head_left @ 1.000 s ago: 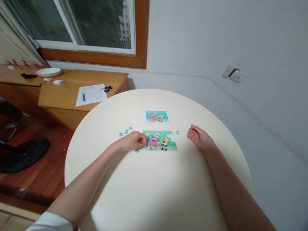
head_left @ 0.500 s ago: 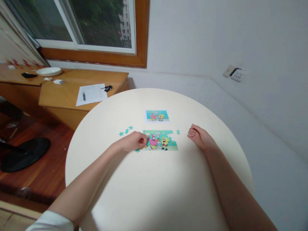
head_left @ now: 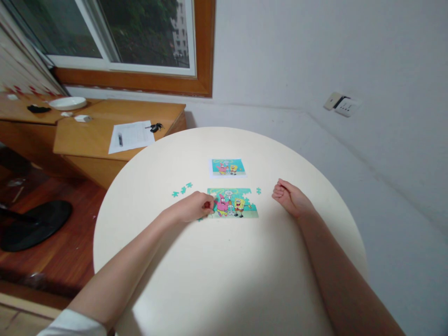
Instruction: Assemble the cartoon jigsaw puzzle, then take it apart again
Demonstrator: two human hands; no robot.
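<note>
A cartoon jigsaw puzzle [head_left: 240, 212] lies mostly assembled on the round white table, its upper right edge jagged with gaps. Over its left edge is my left hand [head_left: 196, 205], fingertips pinched together; whatever they hold is hidden. My right hand [head_left: 290, 198] rests as a loose fist on the table to the right, apart from the puzzle. Between that fist and the puzzle lies a loose teal puzzle piece [head_left: 258, 191]. Several more loose pieces [head_left: 183, 190] lie left of the puzzle, and another peeks out beneath my left hand. Behind the puzzle sits a reference picture card [head_left: 228, 167].
The round white table [head_left: 217, 280] fills the foreground. Behind it on the left, a wooden desk [head_left: 84, 140] bears a paper sheet [head_left: 135, 135], keys [head_left: 156, 127] and a white dish [head_left: 68, 103]. A wall with a socket [head_left: 346, 107] stands at the right.
The whole view has shifted very slightly. Both hands keep nearly the same places and poses, and the puzzle looks the same.
</note>
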